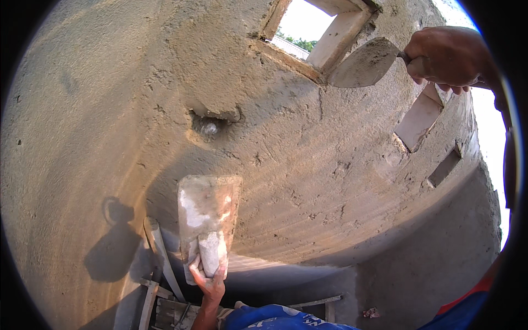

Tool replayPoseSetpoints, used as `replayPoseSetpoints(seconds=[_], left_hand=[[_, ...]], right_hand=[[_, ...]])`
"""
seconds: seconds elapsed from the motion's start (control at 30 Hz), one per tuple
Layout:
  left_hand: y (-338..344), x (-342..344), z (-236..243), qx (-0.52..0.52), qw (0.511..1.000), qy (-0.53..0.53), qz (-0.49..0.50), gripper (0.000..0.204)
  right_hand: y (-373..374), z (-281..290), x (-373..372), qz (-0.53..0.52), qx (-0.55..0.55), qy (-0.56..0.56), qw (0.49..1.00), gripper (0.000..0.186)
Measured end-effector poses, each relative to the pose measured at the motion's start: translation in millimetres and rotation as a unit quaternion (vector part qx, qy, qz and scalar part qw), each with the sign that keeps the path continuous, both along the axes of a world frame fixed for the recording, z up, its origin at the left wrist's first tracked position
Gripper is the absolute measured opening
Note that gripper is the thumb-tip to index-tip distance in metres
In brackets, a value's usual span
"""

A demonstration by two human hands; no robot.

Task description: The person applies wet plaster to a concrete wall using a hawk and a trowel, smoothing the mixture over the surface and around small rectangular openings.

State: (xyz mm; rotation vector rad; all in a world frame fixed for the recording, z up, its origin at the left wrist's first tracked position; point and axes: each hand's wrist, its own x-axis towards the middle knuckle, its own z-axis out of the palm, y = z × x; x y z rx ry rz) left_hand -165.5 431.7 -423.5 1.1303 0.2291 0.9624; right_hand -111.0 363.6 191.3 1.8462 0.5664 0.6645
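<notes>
My right hand is raised at the upper right, fingers closed round the handle of a pointed trowel. Grey mortar smears its blade, which overlaps the lower right corner of a small window opening; whether it touches the wall I cannot tell. Low and left of centre, my left hand grips the block handle of a plastering float. The float's long board points up in front of the rough plastered wall, its face streaked with pale mortar.
A hole is broken into the wall above the float. Two more recesses, one larger and one smaller, lie at the right. Wooden planks lean at the lower left beside a timber frame. Shadows fall across the left wall.
</notes>
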Motion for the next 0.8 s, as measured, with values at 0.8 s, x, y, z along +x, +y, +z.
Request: replayPoseSetpoints(seconds=[0.8], left_hand=[[15.1,-0.9,5.4,-0.031,0.998,-0.025,0.053,0.064]], right_hand=[[-5.0,-5.0,-10.7,-0.063,0.188,0.103,0.975,0.029]])
